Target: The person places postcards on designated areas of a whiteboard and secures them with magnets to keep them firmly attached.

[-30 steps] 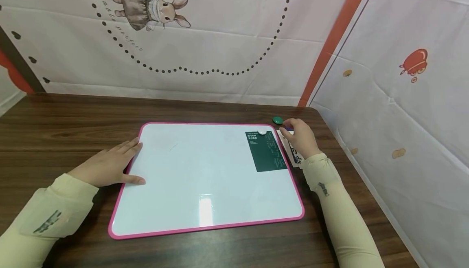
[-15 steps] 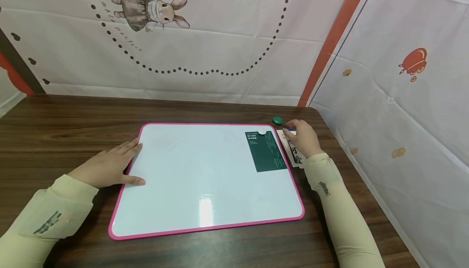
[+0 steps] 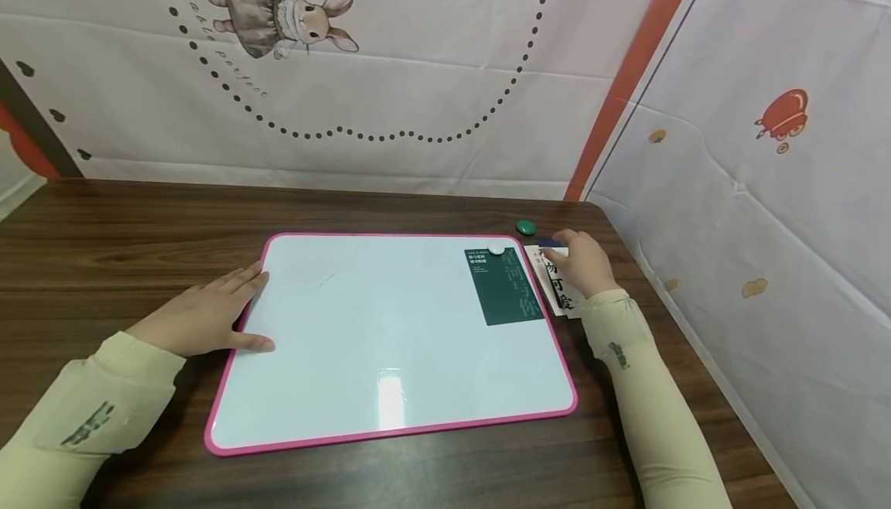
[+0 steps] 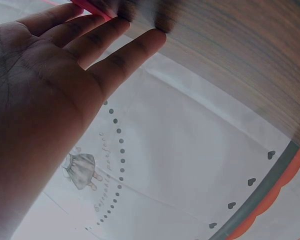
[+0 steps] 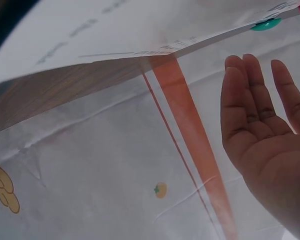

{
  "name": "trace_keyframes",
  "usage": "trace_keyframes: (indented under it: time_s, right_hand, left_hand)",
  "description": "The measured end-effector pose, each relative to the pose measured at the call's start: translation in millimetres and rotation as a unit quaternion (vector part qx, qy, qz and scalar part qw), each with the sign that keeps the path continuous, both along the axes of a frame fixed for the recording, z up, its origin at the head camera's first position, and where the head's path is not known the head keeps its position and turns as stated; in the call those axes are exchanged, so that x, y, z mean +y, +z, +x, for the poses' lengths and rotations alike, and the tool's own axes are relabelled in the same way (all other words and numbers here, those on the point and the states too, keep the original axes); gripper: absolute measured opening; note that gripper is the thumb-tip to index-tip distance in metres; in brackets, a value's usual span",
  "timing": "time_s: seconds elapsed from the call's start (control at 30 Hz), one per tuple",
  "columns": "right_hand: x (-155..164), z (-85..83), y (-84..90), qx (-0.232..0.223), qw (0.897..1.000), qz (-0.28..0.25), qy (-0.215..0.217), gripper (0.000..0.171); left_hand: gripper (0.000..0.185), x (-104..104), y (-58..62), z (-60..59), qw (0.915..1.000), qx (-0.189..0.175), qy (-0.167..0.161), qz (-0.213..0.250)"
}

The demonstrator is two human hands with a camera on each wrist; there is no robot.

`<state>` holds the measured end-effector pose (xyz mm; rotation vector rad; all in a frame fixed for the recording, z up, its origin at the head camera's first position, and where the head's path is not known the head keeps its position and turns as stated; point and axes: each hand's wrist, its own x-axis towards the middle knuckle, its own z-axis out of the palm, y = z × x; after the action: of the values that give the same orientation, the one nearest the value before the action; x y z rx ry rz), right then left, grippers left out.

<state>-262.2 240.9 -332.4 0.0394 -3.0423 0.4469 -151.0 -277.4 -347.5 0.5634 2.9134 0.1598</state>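
- Head view first: I see my left hand (image 3: 202,315) lying flat, fingers straight and close together, on the left edge of the whiteboard (image 3: 376,354), with the thumb on the white surface.
- On the left wrist camera that hand (image 4: 50,75) shows an open palm with straight fingers, their tips at the pink rim.
- The whiteboard lies flat on the table (image 3: 104,223), a white glossy rectangle with rounded corners and a thin pink frame; a faint short mark sits near its upper left.
- A dark green card (image 3: 506,286) with pale lettering lies in the board's far right corner, pinned at its top by a small white magnet (image 3: 496,249).
- My right hand (image 3: 583,263) rests just off the board's right edge, on top of the white cards (image 3: 554,285) printed with black characters. Its fingers reach toward the cards' far end, where something small and dark blue (image 3: 550,244) shows at the fingertips; I cannot tell whether they pinch it or only touch it.
- From the right wrist camera the hand (image 5: 265,135) shows its fingers fairly straight and side by side.
- A green magnet (image 3: 525,227) sits on the table just beyond the cards, near the board's far right corner, apart from my fingers.
- Pale cloth with a rabbit print (image 3: 285,18) hangs behind the table.
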Motion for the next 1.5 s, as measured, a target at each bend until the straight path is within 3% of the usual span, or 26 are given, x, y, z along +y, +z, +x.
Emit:
trace_keyframes:
  time_s: [0.53, 0.8, 1.17, 1.5]
  right_hand:
    - [10.0, -5.2, 1.6, -0.037, 0.999, 0.012, -0.011, 0.055]
    - [13.3, -2.7, 2.1, -0.069, 0.994, 0.073, -0.035, 0.071]
    - [16.9, -0.3, 7.3, -0.092, 0.985, 0.129, -0.065, 0.072]
    - [13.4, 4.7, -0.9, -0.103, 0.983, 0.136, -0.067, 0.077]
  left_hand:
    - [0.115, 0.2, -2.4, 1.8, 1.0000, 0.001, 0.005, 0.001]
    - [0.116, 1.3, -3.7, 2.2, 1.0000, 0.005, 0.004, -0.001]
    - [0.118, 4.7, -2.0, 3.2, 1.0000, -0.005, 0.008, 0.003]
    - [0.116, 6.6, -1.9, 4.6, 1.0000, 0.003, 0.004, -0.004]
